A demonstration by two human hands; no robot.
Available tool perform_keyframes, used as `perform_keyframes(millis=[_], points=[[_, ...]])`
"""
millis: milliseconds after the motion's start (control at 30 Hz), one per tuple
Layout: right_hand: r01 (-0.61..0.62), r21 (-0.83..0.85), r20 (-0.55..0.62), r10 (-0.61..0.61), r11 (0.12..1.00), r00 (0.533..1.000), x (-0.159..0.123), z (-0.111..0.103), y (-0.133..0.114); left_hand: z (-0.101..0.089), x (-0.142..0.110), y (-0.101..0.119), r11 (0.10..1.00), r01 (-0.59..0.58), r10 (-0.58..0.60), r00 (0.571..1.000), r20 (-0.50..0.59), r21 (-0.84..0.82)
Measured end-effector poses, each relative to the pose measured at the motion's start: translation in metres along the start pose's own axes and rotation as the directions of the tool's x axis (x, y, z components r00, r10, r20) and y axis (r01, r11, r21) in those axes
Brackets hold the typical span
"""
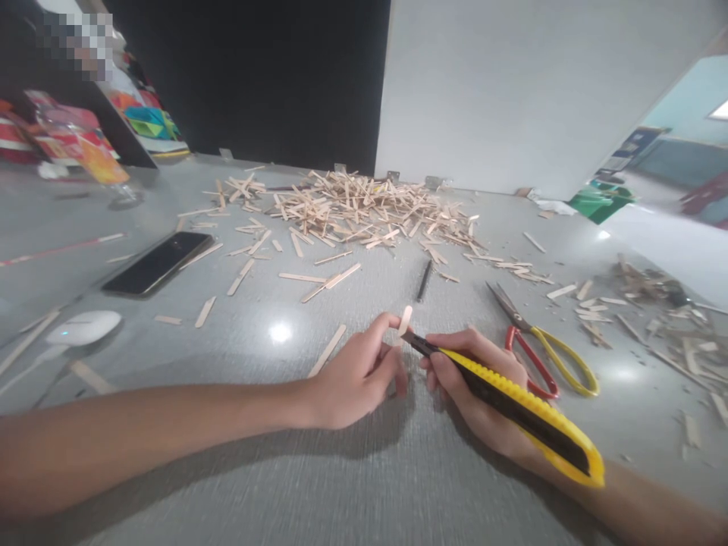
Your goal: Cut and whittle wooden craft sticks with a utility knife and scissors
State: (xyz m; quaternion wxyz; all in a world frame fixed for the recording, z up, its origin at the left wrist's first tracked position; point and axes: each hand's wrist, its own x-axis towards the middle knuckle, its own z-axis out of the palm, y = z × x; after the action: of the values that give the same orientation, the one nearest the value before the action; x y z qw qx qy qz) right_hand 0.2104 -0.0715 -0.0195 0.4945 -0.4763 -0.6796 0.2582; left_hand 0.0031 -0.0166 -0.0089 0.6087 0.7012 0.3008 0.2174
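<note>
My left hand (364, 371) pinches a short wooden craft stick (406, 320) between thumb and fingers, its rounded end pointing up. In my right hand (481, 383) is a yellow and black utility knife (523, 409), its handle lying back over the wrist. The knife's tip meets the craft stick or sits right beside it; I cannot tell whether it cuts in. Scissors (531, 334) with one red and one yellow handle lie just right of my right hand. A dark thin rod (424, 280) rests on the table beyond both hands.
A large heap of craft stick pieces (364, 205) spreads at the back, with loose pieces around it. On the left are a phone (159, 262), a white mouse-like device (85, 327) and a plastic bottle (94, 152). Scraps (654, 288) litter the right; a green bin (603, 199) stands beyond.
</note>
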Motion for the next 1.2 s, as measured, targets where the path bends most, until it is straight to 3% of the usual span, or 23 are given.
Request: perform_keyframes(millis=[167, 400, 667, 933, 1200], points=[[0.077, -0.099, -0.017, -0.079, 0.992, 0.997, 0.004, 0.001, -0.009, -0.001, 0.002, -0.003, 1.0, -0.017, 0.016, 1.0, 0.021, 0.02], [0.314, -0.223, 0.046, -0.312, 0.923, 0.949, 0.009, 0.002, -0.001, 0.0, 0.002, -0.011, 0.995, -0.079, 0.077, 0.996, 0.033, 0.053], [0.225, -0.226, 0.039, -0.222, 0.948, 0.974, 0.008, 0.002, -0.009, 0.002, 0.0, -0.007, 0.998, -0.033, 0.031, 0.999, 0.028, 0.061], [0.143, -0.231, -0.006, -0.148, 0.962, 0.989, 0.009, 0.005, -0.017, 0.001, 0.0, -0.006, 0.995, -0.068, 0.065, 0.997, 0.038, 0.075], [-0.08, -0.006, -0.02, 0.079, 0.997, 0.997, 0.004, 0.012, -0.016, 0.003, 0.0, -0.012, 0.996, -0.08, 0.08, 0.997, 0.013, 0.048]])
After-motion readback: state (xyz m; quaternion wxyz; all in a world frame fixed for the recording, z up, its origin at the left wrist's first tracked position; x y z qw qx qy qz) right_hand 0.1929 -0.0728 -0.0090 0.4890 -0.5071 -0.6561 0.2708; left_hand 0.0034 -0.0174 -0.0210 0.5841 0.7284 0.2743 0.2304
